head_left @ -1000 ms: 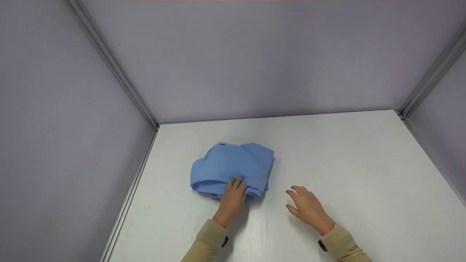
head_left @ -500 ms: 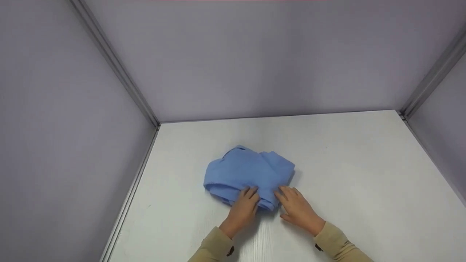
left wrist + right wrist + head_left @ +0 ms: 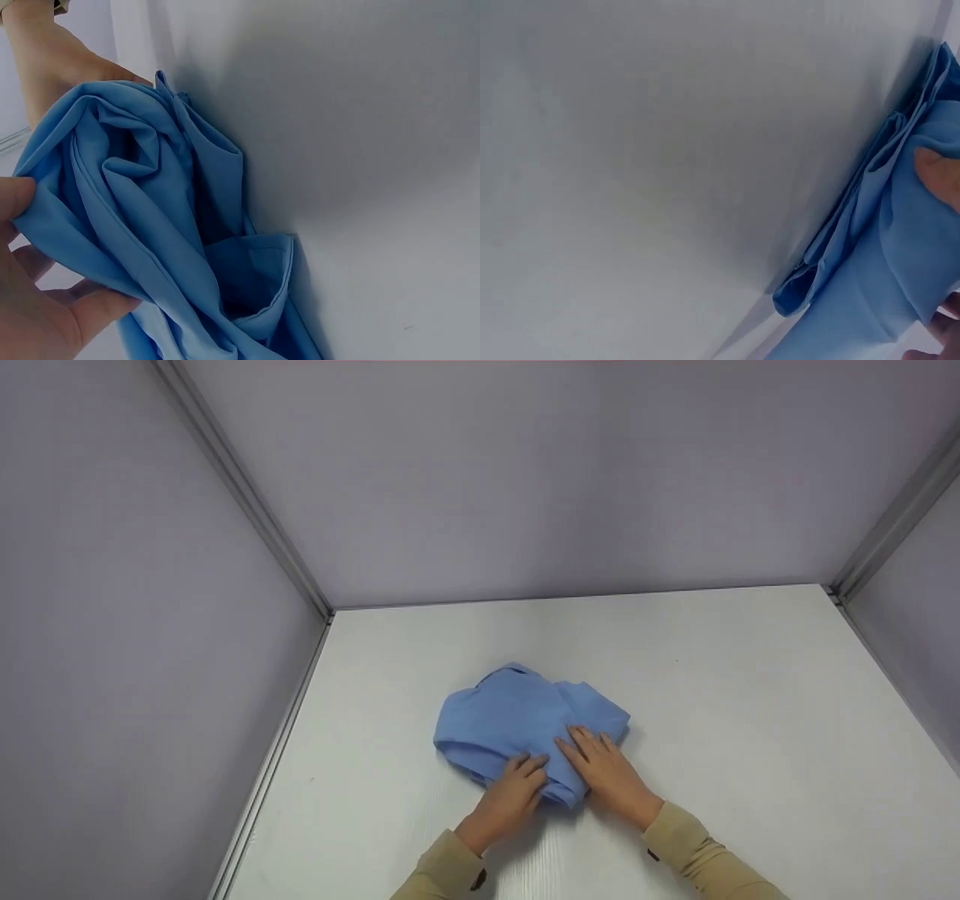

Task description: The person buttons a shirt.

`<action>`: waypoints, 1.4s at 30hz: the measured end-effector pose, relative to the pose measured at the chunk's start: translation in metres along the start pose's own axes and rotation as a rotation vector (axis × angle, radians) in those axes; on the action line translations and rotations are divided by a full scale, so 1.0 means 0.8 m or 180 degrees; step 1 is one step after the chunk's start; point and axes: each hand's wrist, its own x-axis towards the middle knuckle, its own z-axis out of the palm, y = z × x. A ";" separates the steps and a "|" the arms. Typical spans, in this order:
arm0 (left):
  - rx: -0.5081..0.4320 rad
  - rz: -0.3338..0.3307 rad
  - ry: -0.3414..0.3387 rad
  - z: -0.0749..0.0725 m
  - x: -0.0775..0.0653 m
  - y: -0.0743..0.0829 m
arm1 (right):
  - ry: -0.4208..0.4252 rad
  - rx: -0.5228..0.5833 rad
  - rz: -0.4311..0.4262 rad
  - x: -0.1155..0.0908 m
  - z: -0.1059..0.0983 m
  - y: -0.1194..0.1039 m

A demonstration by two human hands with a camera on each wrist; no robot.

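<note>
A light blue garment [image 3: 510, 716], bunched into a loosely folded bundle, lies on the white table. My left hand [image 3: 511, 795] is at its near edge and pinches the cloth there. In the left wrist view, the left fingers [image 3: 16, 196] lie over a fold, with the thumb [image 3: 105, 309] against its underside. Rolled layers and stitched hems of the garment [image 3: 135, 202] show at this end. My right hand [image 3: 606, 772] rests on the right part of the bundle, fingers extended over the top. The right wrist view shows its thumb [image 3: 939, 176] against the bundle's side.
The white table [image 3: 750, 720] runs back to a grey-lilac panel wall [image 3: 480, 480]. Side panels with metal corner posts [image 3: 247, 502] border it on the left and right. Tan sleeves [image 3: 679, 840] cover both forearms.
The garment has slid to the right and toward me, turning slightly, with my left hand moving along at its near edge. My right hand has come in from the right onto the bundle.
</note>
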 end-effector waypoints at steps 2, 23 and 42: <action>-0.0048 0.0016 -0.0041 -0.001 -0.001 -0.001 | -0.0111 0.0058 -0.0003 0.001 0.001 0.001; 0.0238 -0.0286 0.0356 0.008 -0.001 -0.034 | 0.0389 0.0690 -0.0017 0.015 -0.014 -0.004; -0.0121 -0.0274 0.1173 0.008 0.018 -0.027 | 0.0924 0.0913 -0.0087 0.035 -0.093 -0.017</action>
